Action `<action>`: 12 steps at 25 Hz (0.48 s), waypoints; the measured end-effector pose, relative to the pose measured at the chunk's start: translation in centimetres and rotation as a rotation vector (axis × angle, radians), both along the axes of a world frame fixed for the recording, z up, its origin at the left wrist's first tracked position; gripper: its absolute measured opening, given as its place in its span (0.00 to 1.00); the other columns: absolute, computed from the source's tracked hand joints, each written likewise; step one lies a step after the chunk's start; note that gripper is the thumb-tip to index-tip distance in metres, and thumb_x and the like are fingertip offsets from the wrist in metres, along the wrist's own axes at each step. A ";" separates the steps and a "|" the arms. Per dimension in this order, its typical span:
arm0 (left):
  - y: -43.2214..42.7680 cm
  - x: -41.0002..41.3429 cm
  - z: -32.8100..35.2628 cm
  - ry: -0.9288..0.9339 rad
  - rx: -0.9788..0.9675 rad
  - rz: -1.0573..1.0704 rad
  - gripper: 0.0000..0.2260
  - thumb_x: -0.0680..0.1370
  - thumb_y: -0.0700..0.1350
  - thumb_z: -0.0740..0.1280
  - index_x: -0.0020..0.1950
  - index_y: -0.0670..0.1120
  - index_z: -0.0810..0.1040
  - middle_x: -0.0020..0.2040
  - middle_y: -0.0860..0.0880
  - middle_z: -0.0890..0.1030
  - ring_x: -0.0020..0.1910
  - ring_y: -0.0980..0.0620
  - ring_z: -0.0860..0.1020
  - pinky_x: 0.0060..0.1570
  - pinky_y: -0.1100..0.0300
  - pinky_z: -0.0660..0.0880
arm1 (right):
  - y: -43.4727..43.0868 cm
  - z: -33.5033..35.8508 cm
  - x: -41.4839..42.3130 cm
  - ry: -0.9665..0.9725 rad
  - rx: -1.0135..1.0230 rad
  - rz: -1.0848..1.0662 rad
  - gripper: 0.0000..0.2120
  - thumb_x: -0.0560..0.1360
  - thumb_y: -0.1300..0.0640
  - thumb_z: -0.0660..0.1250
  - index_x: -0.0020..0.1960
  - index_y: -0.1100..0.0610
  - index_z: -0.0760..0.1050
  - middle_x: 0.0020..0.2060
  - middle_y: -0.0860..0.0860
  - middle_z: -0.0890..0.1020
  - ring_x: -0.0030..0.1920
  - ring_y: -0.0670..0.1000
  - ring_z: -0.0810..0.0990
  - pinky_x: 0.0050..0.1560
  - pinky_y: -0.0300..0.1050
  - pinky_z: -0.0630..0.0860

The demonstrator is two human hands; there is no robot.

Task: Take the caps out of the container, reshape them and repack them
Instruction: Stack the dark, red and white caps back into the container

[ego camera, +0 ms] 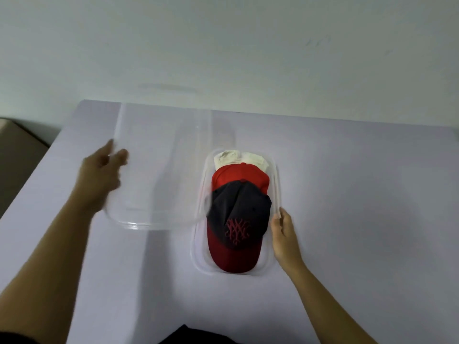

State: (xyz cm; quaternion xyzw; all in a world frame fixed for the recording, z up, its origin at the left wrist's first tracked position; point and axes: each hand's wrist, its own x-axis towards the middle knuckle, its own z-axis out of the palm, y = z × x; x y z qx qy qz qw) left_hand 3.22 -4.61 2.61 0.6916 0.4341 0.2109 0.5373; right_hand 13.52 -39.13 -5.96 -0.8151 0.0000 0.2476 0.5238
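Note:
A clear plastic container [276, 184] lies on the white table with three caps stacked in a row inside. Nearest me is a navy cap [239, 209] with a red brim and red embroidery. Behind it sits a red cap [239, 173], then a cream cap [239, 157] at the far end. My left hand [101, 175] grips the left edge of the clear lid [161, 165], which hangs blurred above the table to the left of the container. My right hand [283, 232] rests against the container's right rim with fingers relaxed.
The white table [360, 194] stretches wide to the right and in front of the container. Its far edge meets a pale wall. Beyond the table's left edge stands a brown box [17, 150] lower down. Dark clothing [188, 335] shows at the bottom edge.

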 end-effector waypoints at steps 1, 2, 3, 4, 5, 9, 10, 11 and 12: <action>-2.2 0.8 -0.3 -0.012 -0.047 -0.048 0.18 0.77 0.44 0.67 0.67 0.51 0.71 0.37 0.50 0.75 0.20 0.61 0.67 0.20 0.70 0.65 | 0.2 0.9 0.3 -0.020 0.060 -0.039 0.23 0.81 0.49 0.49 0.75 0.54 0.54 0.73 0.49 0.62 0.72 0.48 0.61 0.66 0.39 0.59; -4.8 1.6 -0.6 -0.007 -0.090 -0.096 0.18 0.78 0.43 0.66 0.68 0.51 0.69 0.36 0.50 0.75 0.19 0.61 0.67 0.19 0.70 0.65 | 0.4 1.7 0.7 -0.043 0.118 -0.072 0.23 0.81 0.48 0.48 0.74 0.52 0.55 0.71 0.47 0.63 0.70 0.45 0.62 0.65 0.38 0.60; -7.2 2.3 -1.3 0.012 -0.119 -0.142 0.19 0.78 0.44 0.65 0.69 0.51 0.69 0.36 0.50 0.75 0.20 0.61 0.68 0.20 0.68 0.67 | 0.6 2.6 1.1 -0.054 0.188 -0.086 0.23 0.80 0.46 0.47 0.74 0.51 0.56 0.70 0.46 0.64 0.68 0.44 0.64 0.64 0.39 0.61; -9.2 2.8 -1.9 0.042 -0.131 -0.189 0.19 0.78 0.46 0.65 0.69 0.51 0.69 0.37 0.50 0.77 0.23 0.60 0.70 0.23 0.66 0.69 | 0.8 3.2 1.7 -0.041 0.256 -0.086 0.26 0.79 0.42 0.47 0.73 0.50 0.57 0.70 0.46 0.65 0.68 0.44 0.64 0.65 0.40 0.62; -10.9 3.1 -2.7 0.082 -0.122 -0.226 0.20 0.78 0.48 0.65 0.70 0.51 0.70 0.40 0.49 0.80 0.27 0.57 0.73 0.27 0.62 0.72 | 0.9 3.6 2.2 -0.020 0.293 -0.054 0.30 0.76 0.36 0.47 0.73 0.49 0.57 0.72 0.46 0.64 0.70 0.45 0.64 0.68 0.42 0.61; -14.5 3.7 -5.0 0.283 0.053 -0.250 0.22 0.79 0.53 0.60 0.72 0.46 0.67 0.64 0.45 0.75 0.54 0.46 0.78 0.57 0.51 0.75 | 1.3 3.1 2.2 -0.070 0.065 0.031 0.30 0.76 0.41 0.56 0.75 0.46 0.51 0.75 0.46 0.58 0.74 0.50 0.59 0.71 0.50 0.62; -15.0 3.7 -5.5 0.322 0.114 -0.255 0.23 0.80 0.52 0.60 0.73 0.44 0.65 0.69 0.44 0.70 0.62 0.44 0.74 0.64 0.50 0.70 | 1.3 2.6 1.8 -0.093 0.034 0.023 0.29 0.77 0.45 0.58 0.75 0.47 0.51 0.75 0.47 0.58 0.74 0.50 0.59 0.71 0.49 0.62; -15.6 3.6 -5.8 0.348 0.148 -0.273 0.24 0.80 0.52 0.59 0.74 0.43 0.63 0.72 0.44 0.66 0.68 0.43 0.69 0.67 0.49 0.66 | 1.3 2.3 1.5 -0.113 0.015 0.019 0.29 0.78 0.47 0.58 0.75 0.48 0.52 0.75 0.47 0.59 0.74 0.51 0.59 0.71 0.48 0.61; -15.9 3.6 -6.1 0.359 0.161 -0.300 0.25 0.80 0.53 0.58 0.75 0.44 0.61 0.75 0.44 0.63 0.71 0.43 0.65 0.69 0.48 0.63 | 1.2 2.0 1.4 -0.128 -0.006 0.021 0.28 0.79 0.49 0.58 0.75 0.50 0.51 0.75 0.48 0.59 0.74 0.51 0.59 0.71 0.47 0.61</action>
